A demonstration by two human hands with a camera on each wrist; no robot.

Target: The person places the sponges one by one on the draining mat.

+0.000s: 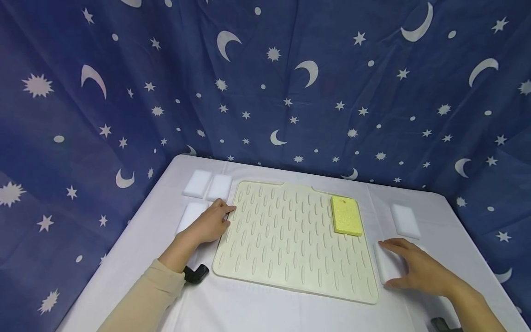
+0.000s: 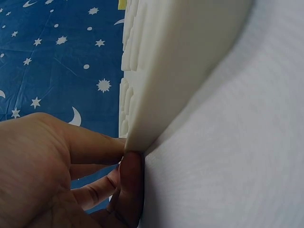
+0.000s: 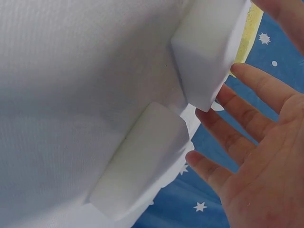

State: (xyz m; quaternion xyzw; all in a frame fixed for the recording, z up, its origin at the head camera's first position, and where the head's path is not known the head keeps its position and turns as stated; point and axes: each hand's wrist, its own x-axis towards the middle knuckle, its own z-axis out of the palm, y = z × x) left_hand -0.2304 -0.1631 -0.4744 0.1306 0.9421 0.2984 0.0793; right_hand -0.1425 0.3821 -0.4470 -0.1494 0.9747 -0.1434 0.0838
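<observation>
A cream drying mat (image 1: 290, 240) with raised oblong ridges lies mid-table. My left hand (image 1: 213, 221) is at its left edge. In the left wrist view, that hand (image 2: 52, 166) pinches the mat's edge (image 2: 171, 71) between thumb and finger. A yellow sponge (image 1: 346, 216) rests on the mat's far right part. To the right of the mat, my right hand (image 1: 419, 267) is over a white sponge block (image 1: 386, 265), thumb and fingers spread. In the right wrist view, the fingers of this hand (image 3: 261, 137) are extended beside a white block (image 3: 204, 52), not curled round it.
Another white block (image 1: 405, 221) lies beyond the right hand. Left of the mat are white blocks (image 1: 197, 183), (image 1: 220, 187) and one (image 1: 192, 214) partly behind the left hand. A white cloth (image 1: 265, 309) covers the table. A blue star-patterned curtain (image 1: 249, 78) hangs behind.
</observation>
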